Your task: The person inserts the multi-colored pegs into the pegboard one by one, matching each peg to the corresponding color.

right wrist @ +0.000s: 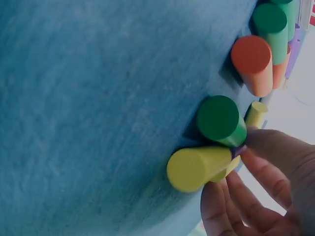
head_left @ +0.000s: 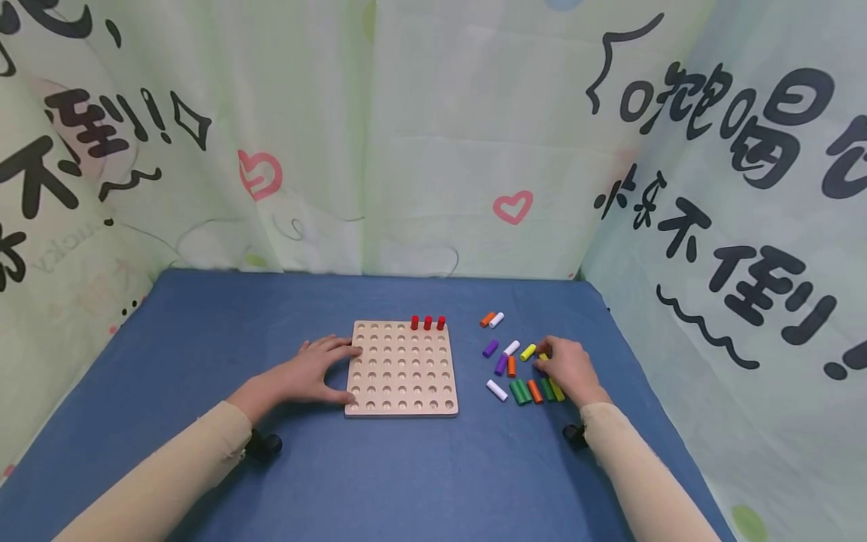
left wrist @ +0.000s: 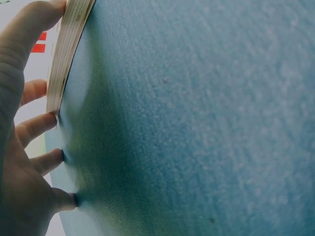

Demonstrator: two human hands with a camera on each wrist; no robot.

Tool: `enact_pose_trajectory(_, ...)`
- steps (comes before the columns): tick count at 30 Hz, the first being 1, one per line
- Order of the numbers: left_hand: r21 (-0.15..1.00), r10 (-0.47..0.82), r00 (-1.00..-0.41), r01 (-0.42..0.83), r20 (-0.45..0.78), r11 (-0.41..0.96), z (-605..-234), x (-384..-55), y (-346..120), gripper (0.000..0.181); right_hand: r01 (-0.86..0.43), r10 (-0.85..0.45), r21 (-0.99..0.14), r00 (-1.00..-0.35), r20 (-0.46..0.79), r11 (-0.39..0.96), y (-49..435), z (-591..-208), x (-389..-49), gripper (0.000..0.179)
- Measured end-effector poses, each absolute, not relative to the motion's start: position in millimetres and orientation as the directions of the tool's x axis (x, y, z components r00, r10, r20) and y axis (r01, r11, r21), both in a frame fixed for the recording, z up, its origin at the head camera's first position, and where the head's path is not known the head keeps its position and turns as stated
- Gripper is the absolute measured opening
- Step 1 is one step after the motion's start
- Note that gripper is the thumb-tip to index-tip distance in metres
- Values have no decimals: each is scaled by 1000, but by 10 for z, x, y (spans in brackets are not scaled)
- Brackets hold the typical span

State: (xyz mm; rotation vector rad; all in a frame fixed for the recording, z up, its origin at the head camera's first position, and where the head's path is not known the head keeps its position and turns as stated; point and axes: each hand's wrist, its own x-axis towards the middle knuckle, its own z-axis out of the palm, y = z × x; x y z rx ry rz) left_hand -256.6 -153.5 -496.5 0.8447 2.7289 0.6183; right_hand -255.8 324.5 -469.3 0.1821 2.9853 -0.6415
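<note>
A light wooden pegboard (head_left: 402,369) with rows of round holes lies on the blue table; red pegs (head_left: 428,323) stand at the right of its far row. My left hand (head_left: 314,371) rests its thumb and fingertips, spread apart, against the board's left edge. Loose coloured pegs lie to the right. Over their right end, my right hand (head_left: 569,367) has thumb and fingertips bent down among them. In the right wrist view, the thumb is by a green peg (right wrist: 219,118) and the fingers by a yellow peg (right wrist: 189,169); a purple peg (right wrist: 238,151) shows between, and its contact is partly hidden.
White pegs (head_left: 497,390), orange pegs (head_left: 511,366) and purple pegs (head_left: 491,348) lie scattered between the board and my right hand. An orange peg (head_left: 487,319) lies farther back. Printed curtains (head_left: 433,150) hang behind and beside the blue table (head_left: 406,482).
</note>
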Motion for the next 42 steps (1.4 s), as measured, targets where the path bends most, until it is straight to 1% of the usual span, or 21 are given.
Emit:
enact_pose_trajectory(5,451,580,-811,490,-79,746,-4971,-2575,-1536,87,157,112,-425,-985,-128,891,3236,-4687,-2552,24)
enact_pose_trajectory(12,444,577,-812,488,-84,751,-4979,-2582,-1537,88,140,114,-463,-990,-85,875,3281,-4696,-2563,17)
enact_pose_trajectory(20,445,577,-813,489,-80,750,-4977,-2574,-1533,88,142,117,-472,-990,-80,870,3271,-4696,-2562,17)
enact_pose_trajectory(26,444,578,-812,492,-74,748,-4981,-2574,-1531,88,134,128,-462,-991,-44,877,3210,-4667,-2576,15)
enact_pose_trajectory(35,446,578,-813,490,-78,749,-4990,-2583,-1533,88,62,85,-478,-996,28,876,3059,-4597,-2606,10)
enact_pose_trajectory(42,448,574,-815,483,-84,752,-4981,-2573,-1532,89,43,80,-496,-995,54,867,2900,-4550,-2628,9)
